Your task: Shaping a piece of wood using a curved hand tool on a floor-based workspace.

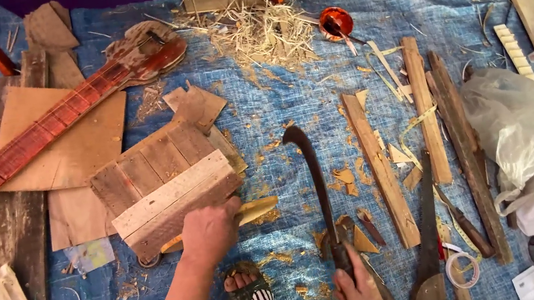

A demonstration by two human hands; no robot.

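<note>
Overall, a blue tarpaulin (261, 115) is seen spread on the floor and littered with offcuts, shavings and straw (259, 30). A red, unfinished stringed-instrument neck (54, 116) is laid diagonally at upper left, across flat brown boards. A block of joined wooden slats (162, 188) is set near the centre-left. To the right, several long wooden strips (380, 168) are lined up roughly parallel, with a handsaw (428, 246) lying beside them. A small orange pot (335, 21) is placed near the top, and crumpled plastic bags (521, 131) are heaped at the far right. A sandalled foot (241, 282) is visible between the two forearms.

The left hand (208, 232) is closed around a pale, narrow piece of wood (255, 210), which is pressed against the lower edge of the slat block; the forearm is extended up from the bottom edge. The right hand (361, 292) is wrapped around the handle of a long, dark, curved blade (319, 184), which is held upright with its hooked tip pointing away from the person, just right of the pale piece and apart from it.
</note>
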